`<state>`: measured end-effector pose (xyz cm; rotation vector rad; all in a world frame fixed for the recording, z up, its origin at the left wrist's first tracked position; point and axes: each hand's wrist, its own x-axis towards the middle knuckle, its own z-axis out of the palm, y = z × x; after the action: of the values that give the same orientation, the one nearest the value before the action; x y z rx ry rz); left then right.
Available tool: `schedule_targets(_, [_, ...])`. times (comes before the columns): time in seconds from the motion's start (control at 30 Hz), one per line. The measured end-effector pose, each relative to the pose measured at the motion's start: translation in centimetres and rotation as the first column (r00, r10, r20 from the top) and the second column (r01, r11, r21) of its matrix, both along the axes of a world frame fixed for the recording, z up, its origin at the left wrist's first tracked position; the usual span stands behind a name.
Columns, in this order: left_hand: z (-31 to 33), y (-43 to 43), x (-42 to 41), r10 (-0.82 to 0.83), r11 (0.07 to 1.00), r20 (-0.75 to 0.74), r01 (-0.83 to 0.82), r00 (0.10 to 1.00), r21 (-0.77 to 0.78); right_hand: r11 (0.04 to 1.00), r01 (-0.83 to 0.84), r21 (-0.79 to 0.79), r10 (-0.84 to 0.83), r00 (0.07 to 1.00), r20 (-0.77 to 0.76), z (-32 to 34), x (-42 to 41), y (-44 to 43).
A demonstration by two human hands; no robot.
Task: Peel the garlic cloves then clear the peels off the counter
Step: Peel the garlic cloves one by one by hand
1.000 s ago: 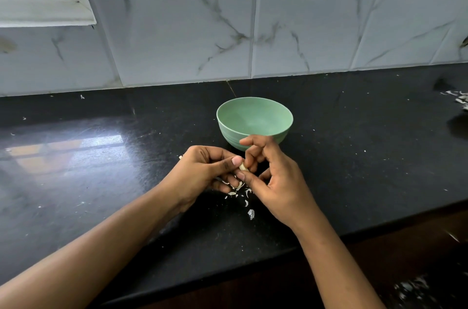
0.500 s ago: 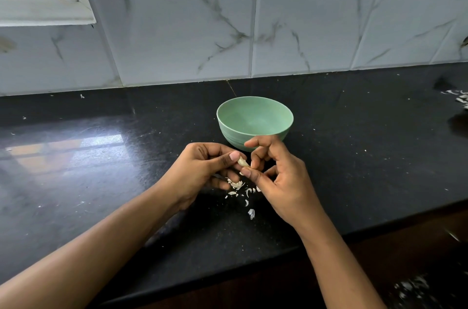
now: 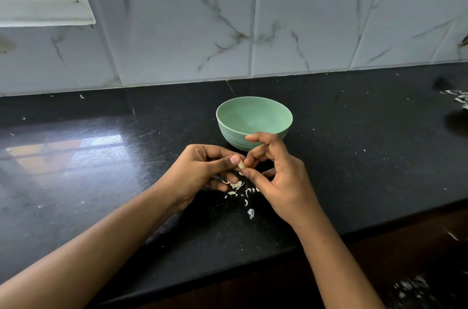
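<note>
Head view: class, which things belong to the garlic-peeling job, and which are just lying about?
Job: clove, pinched by left hand and right hand; peels below them; bowl; counter.
Lying about: scraps at far right; litter on the floor; ledge.

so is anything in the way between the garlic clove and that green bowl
Nothing visible does. The small pale garlic clove, pinched by the left hand and right hand, is just in front of the round mint-green bowl.
</note>
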<state>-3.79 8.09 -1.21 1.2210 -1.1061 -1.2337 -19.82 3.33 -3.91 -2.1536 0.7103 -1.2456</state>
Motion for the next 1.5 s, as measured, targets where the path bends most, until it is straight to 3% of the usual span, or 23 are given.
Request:
schedule_targets(0.13, [0.03,0.01,-0.04,-0.01,1.0,0.057,0.011,0.998,-0.015,0.999,-0.016,-0.031,0.013,0.997,-0.081,0.05,-0.02,0.08])
schedule_targets(0.27, [-0.06,-0.01,0.03,0.01,0.999,0.092,-0.007,0.996,-0.039,1.0,-0.007,-0.008,0.007,0.999,-0.046,-0.17,-0.05,0.08])
schedule_targets(0.77, [-0.29,-0.09,-0.44,0.006,1.0,0.023,-0.006,1.0,-0.005,1.0,0.019,0.007,-0.019,1.0,-0.011,-0.29,0.34,0.07])
schedule_targets(0.9, [0.08,-0.24,0.06,0.071,0.997,-0.053,-0.072,0.996,-0.007,0.996,-0.022,0.087,0.012,0.993,0.117,-0.23,0.11,-0.08])
schedule_targets(1.07, [0.17,-0.13,0.11,0.068,0.998,-0.063,-0.068,0.996,0.005,0.99,0.042,0.133,-0.069,0.976,0.207,-0.18,-0.18,-0.29])
schedule_targets(1.33, [0.12,-0.24,0.28,0.098,0.995,-0.068,-0.098,0.993,0.006,0.989,0.081,0.121,-0.097,0.986,0.133,-0.02,0.01,-0.03])
schedule_targets(1.5, [-0.1,-0.19,0.09,0.098,0.995,0.017,-0.098,0.995,-0.036,0.984,0.051,0.168,-0.075,0.988,0.136,0.36,0.06,0.24])
